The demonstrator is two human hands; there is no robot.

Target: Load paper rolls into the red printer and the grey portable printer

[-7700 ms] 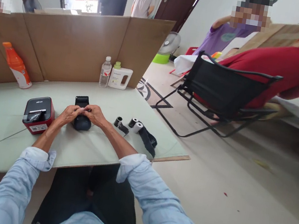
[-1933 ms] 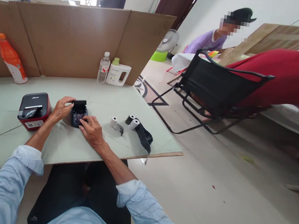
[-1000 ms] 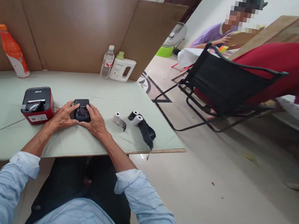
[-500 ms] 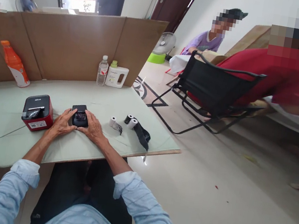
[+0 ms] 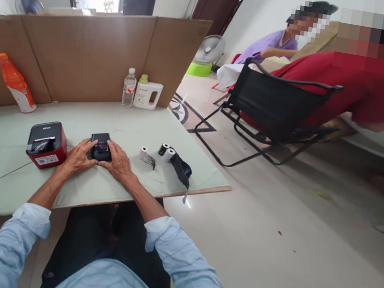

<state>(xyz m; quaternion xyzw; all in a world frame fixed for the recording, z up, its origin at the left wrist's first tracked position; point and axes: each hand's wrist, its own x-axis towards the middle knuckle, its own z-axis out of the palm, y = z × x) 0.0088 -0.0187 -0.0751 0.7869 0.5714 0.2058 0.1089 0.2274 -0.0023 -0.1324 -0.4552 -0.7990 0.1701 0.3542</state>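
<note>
A small black printer (image 5: 101,145) lies on the pale green table (image 5: 1,141). My left hand (image 5: 77,158) rests against its left side and my right hand (image 5: 118,161) against its right side, fingers curled round the casing. A red and black printer (image 5: 46,143) stands just left of my left hand. To the right of my right hand lie a white paper roll (image 5: 143,152), a black roll (image 5: 163,148), another white roll (image 5: 168,154) and a loose black ribbon (image 5: 180,170).
A cardboard screen (image 5: 92,53) walls the table's far side. Against it stand an orange bottle (image 5: 16,84), a water bottle (image 5: 128,87) and a white jug (image 5: 147,95). To the right stands a black folding chair (image 5: 274,113), with a person in red (image 5: 356,88) and a person in purple (image 5: 267,46) behind it.
Earlier my hands worked at the open black printer; now its lid is down and both hands hold its sides. A white roll appeared beside the other rolls. The person in red leaned further right.
</note>
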